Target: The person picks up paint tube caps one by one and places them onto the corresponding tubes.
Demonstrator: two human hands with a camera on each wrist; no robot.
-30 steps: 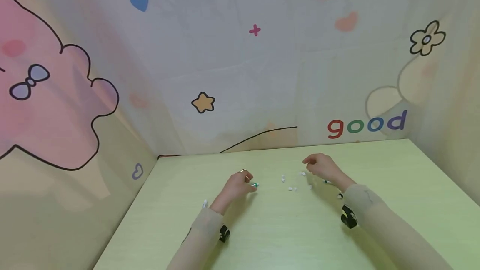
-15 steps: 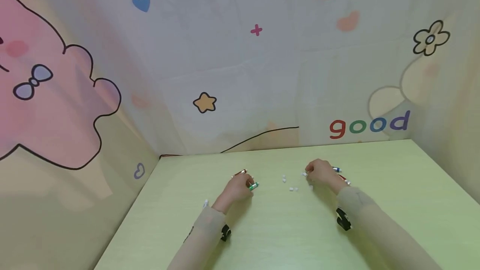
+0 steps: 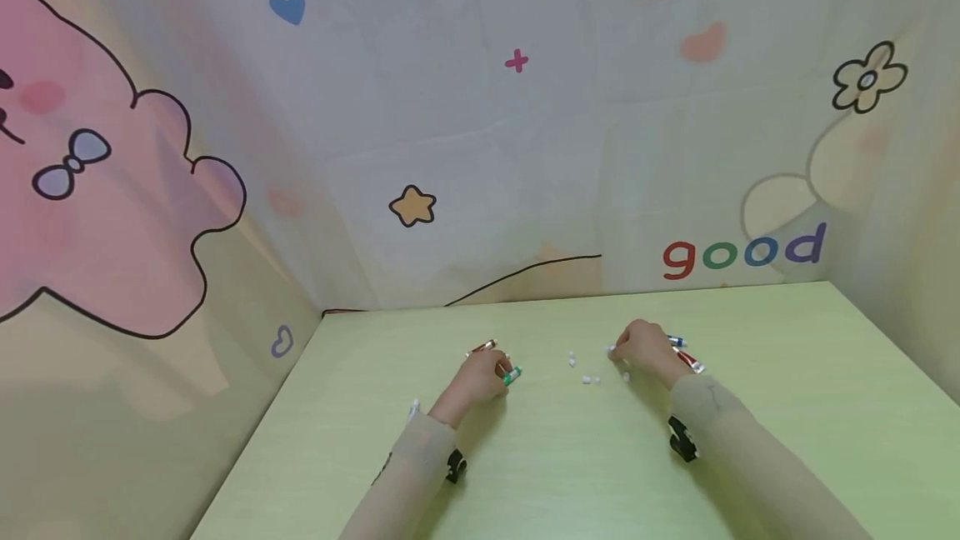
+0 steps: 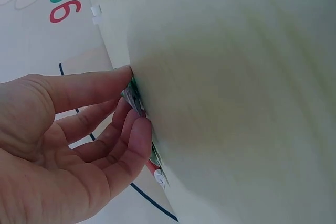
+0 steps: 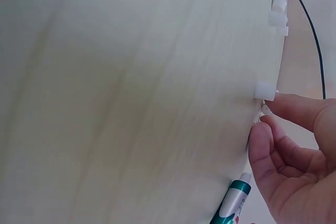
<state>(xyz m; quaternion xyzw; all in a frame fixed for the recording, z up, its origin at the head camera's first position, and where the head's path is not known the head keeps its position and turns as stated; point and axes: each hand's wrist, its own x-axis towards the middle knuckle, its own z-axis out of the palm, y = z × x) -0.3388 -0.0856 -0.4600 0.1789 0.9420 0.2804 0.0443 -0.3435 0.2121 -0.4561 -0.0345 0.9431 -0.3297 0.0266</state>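
My left hand (image 3: 478,377) pinches a small green paint tube (image 3: 512,376) low over the table, between thumb and curled fingers; in the left wrist view, the hand (image 4: 89,135) covers much of it. My right hand (image 3: 647,348) is at the table among small white caps. In the right wrist view, its thumb and curled index finger close on a tiny whitish cap (image 5: 265,109), partly hidden. Another white cap (image 5: 264,91) stands beside the thumb tip. Several loose white caps (image 3: 572,360) lie between the hands.
A brown-red tube (image 3: 483,347) lies behind the left hand. Blue (image 3: 677,341) and red (image 3: 690,361) tubes lie right of the right hand. A teal tube (image 5: 233,203) is near the right fingers. A whitish tube (image 3: 414,408) lies by the left forearm. A printed curtain (image 3: 480,148) stands behind.
My right hand has come down and drawn its fingers together at the caps, uncovering the blue and red tubes. My left hand has turned slightly, and more of the green tube shows.
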